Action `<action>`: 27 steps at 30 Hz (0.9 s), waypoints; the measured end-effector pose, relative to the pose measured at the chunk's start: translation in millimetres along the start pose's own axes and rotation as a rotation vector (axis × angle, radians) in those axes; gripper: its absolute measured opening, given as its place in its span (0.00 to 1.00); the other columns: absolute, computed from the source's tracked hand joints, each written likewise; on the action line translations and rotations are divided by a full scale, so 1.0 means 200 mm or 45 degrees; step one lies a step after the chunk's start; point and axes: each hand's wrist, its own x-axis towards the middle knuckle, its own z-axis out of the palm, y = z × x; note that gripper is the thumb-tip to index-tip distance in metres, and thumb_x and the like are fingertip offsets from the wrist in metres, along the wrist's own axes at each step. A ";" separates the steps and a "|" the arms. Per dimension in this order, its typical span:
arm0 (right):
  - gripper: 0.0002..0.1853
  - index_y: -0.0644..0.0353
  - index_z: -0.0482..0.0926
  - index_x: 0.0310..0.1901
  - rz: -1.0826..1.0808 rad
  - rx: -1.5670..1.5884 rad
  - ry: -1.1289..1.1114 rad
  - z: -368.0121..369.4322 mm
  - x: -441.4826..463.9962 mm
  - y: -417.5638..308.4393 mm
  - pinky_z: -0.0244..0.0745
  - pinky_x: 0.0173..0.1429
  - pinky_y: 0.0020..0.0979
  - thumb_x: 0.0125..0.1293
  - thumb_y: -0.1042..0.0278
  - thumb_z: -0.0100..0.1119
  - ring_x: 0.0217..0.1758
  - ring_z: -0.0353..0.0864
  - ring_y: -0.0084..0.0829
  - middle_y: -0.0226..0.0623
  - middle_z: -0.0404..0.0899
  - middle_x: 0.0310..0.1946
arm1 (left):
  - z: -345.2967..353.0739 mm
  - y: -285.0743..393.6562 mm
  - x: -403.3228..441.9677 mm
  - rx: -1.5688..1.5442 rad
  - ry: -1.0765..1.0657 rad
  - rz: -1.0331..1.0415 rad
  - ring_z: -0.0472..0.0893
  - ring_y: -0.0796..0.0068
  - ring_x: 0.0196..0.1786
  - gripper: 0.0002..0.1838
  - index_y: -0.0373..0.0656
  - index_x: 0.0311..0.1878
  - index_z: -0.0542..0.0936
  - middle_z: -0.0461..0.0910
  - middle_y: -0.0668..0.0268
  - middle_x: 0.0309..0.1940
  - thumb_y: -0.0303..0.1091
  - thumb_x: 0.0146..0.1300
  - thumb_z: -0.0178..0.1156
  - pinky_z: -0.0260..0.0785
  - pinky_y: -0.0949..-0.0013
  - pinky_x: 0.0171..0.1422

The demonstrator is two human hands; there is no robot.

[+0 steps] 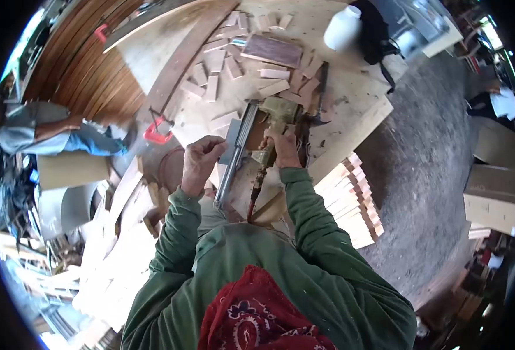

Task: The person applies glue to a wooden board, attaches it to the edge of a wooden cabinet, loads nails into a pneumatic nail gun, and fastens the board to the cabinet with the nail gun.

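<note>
My right hand (283, 147) is wrapped round the handle of a worn tan nail gun (280, 111), which lies over the wooden worktable (345, 122). A red hose runs from the handle's end toward my body. The gun's long metal magazine (237, 151) extends toward me on the left. Just left of it, my left hand (203, 158) is raised with its fingers curled together; whether something small is between them is too small to tell. Beyond the gun, small wood blocks (212, 87) lie scattered around a dark board (272, 51). A hammer (322, 93) lies right of the gun.
A white bottle (342, 29) and a black bag (377, 35) stand at the back. A red clamp (158, 132) grips the table's left side. Stacked wood strips (350, 201) are at the right edge. One person (53, 128) is at the left, another (502, 102) far right.
</note>
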 end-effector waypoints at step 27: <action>0.15 0.55 0.77 0.51 0.477 -0.466 -0.976 0.75 -0.98 0.28 0.75 0.29 0.30 0.67 0.65 0.71 0.21 0.71 0.22 0.26 0.71 0.26 | -0.26 -0.40 -1.05 0.541 1.311 0.209 0.83 0.51 0.37 0.07 0.36 0.38 0.82 0.82 0.54 0.33 0.29 0.61 0.67 0.76 0.56 0.44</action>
